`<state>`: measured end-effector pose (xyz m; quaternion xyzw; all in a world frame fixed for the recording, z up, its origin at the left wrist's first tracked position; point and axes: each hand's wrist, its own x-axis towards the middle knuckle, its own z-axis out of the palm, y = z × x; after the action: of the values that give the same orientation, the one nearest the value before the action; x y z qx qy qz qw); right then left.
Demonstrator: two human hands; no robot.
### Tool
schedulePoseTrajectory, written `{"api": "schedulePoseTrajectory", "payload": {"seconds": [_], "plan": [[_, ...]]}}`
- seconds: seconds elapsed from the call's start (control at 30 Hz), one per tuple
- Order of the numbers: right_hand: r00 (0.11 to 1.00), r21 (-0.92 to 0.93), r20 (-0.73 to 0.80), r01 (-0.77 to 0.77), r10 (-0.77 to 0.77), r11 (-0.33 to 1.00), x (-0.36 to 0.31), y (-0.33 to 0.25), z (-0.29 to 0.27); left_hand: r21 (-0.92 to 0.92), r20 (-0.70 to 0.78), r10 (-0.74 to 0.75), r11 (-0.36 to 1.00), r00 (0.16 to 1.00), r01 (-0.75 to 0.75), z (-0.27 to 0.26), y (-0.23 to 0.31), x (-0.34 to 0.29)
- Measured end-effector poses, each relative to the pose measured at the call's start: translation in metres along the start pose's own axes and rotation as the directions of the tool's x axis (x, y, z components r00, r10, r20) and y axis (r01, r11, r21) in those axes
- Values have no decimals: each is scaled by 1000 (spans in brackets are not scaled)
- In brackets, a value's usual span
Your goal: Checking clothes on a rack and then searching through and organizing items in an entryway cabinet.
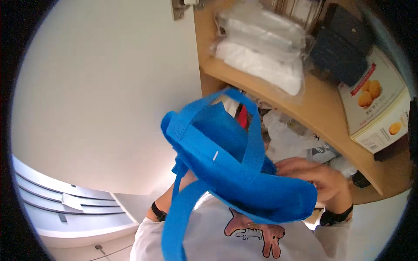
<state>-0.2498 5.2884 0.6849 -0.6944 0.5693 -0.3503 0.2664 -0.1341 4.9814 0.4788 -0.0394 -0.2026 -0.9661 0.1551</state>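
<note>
A blue fabric tote bag (270,191) with two wide straps hangs in front of my chest, its mouth gaping toward me. One strap arches up over the opening, and the other drops down at the left. At the bag's right end, my right hand (300,172) is closed on it from the far side, with the fingertips partly hidden by the fabric. My left hand (188,179) is behind the bag's left side. Only a small part of it shows, so its fingers cannot be seen.
A wooden shelf (318,104) carries clear-wrapped white packs (261,56), a dark box (339,54) and a white carton (376,95) with orange round pictures. Plastic bags (285,132) fill the compartment below. A white cabinet door (109,95) stands at the left.
</note>
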Motion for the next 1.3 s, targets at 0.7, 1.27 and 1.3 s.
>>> {"api": "schedulePoseTrajectory", "payload": {"seconds": [0.7,1.27,1.3], "plan": [[964,-263,180,-148,198,954,148,-29,-24,128,-423,-3,990,906,63,-40,10,-130],[998,-142,-65,-32,23,989,191,31,35,931,357,621,-293,698,-217,61,151,-131],[1000,-163,0,-14,14,987,193,34,36,884,427,537,-419,727,-210,84,150,-121]]}}
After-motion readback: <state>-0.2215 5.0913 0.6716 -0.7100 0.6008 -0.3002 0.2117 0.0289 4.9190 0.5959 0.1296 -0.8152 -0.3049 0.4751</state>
